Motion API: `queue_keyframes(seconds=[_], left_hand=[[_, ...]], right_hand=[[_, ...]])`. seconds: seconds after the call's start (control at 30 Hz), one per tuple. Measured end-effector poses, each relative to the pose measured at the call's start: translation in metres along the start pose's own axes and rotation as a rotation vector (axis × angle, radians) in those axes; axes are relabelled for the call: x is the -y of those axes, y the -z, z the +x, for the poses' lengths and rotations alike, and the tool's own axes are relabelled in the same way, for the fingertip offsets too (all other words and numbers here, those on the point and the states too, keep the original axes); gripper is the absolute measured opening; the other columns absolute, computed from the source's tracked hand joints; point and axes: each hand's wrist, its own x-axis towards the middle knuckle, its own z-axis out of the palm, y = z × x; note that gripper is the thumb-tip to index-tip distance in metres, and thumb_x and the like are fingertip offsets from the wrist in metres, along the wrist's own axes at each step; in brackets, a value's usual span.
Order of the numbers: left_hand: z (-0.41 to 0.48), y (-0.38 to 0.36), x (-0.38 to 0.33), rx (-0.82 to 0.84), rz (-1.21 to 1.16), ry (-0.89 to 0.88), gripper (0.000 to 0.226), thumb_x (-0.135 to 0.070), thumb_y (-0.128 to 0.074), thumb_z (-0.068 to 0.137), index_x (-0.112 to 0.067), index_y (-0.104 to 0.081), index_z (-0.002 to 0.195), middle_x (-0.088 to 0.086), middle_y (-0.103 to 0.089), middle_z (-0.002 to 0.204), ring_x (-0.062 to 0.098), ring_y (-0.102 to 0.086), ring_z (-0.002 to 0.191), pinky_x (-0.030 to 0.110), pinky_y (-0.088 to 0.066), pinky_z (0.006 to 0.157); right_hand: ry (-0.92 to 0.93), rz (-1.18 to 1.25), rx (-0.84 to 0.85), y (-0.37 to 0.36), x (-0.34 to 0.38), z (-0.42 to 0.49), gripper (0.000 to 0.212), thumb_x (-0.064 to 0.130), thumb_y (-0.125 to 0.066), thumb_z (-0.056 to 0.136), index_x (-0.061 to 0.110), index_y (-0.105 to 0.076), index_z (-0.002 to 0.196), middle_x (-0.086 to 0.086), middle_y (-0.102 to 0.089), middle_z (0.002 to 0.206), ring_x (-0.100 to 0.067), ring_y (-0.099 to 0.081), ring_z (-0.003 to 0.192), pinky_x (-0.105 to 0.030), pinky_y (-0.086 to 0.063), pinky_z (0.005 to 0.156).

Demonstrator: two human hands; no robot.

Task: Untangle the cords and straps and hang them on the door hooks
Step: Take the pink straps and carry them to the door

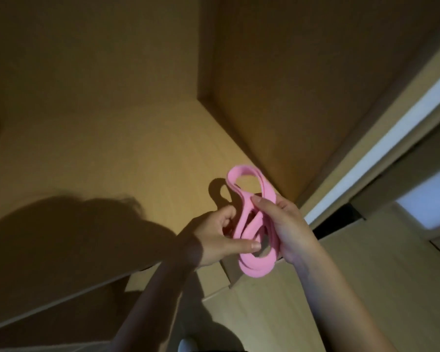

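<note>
Pink strap (249, 224), looped and twisted: gripped by left hand (219, 240) at 9 o'clock, right hand (287, 224) at 3 o'clock.

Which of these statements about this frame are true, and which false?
1. Both hands hold the looped pink rubber band. True.
2. The band already hangs on a door hook. False: it is held in the air, and no hook is in view.
3. The right hand pinches the band with its thumb on top. True.
4. The left hand is empty. False: its grip is on the band's middle.
5. The band is blue. False: pink.
</note>
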Motion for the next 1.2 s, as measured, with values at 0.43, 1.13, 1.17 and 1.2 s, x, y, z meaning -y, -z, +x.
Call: queue_keyframes(seconds=[0.43,1.13,1.17,1.2], left_hand=[[0.046,-0.205,-0.084,-0.049,-0.451,0.086,0.023,-0.016,-0.044,0.094,-0.020,-0.064,0.105,0.011,-0.071,0.100,0.029,-0.066,0.097,0.039,-0.052,0.086],[0.114,-0.542,-0.145,0.231,0.011,-0.034,0.029,-0.021,-0.068,0.079,-0.016,-0.048,0.059,0.006,-0.056,0.060,0.016,-0.053,0.060,0.024,-0.044,0.057],[0.119,-0.552,-0.148,0.285,0.017,-0.015,0.028,-0.020,-0.064,0.083,-0.015,-0.049,0.059,0.007,-0.057,0.063,0.016,-0.053,0.062,0.024,-0.041,0.058],[0.125,-0.562,-0.151,0.338,-0.013,0.015,0.026,-0.019,-0.060,0.087,-0.014,-0.052,0.063,0.006,-0.061,0.066,0.015,-0.057,0.064,0.025,-0.041,0.060]], right_hand=[[0.138,-0.199,-0.178,0.176,0.000,-0.125,0.012,0.020,-0.062,0.085,0.011,-0.067,0.092,-0.003,-0.070,0.076,-0.012,-0.064,0.062,-0.023,-0.049,0.059],[0.293,-0.015,-0.981,0.452,-0.007,-0.261,0.008,0.012,-0.056,0.089,0.011,-0.061,0.082,0.002,-0.059,0.065,0.001,-0.051,0.051,-0.012,-0.041,0.053],[0.289,-0.011,-1.008,0.462,-0.007,-0.259,0.008,0.013,-0.056,0.089,0.011,-0.061,0.083,0.000,-0.062,0.068,-0.001,-0.054,0.055,-0.013,-0.043,0.056],[0.286,-0.013,-1.040,0.472,-0.006,-0.257,0.008,0.013,-0.056,0.089,0.013,-0.061,0.082,-0.002,-0.064,0.071,-0.004,-0.057,0.059,-0.015,-0.044,0.058]])
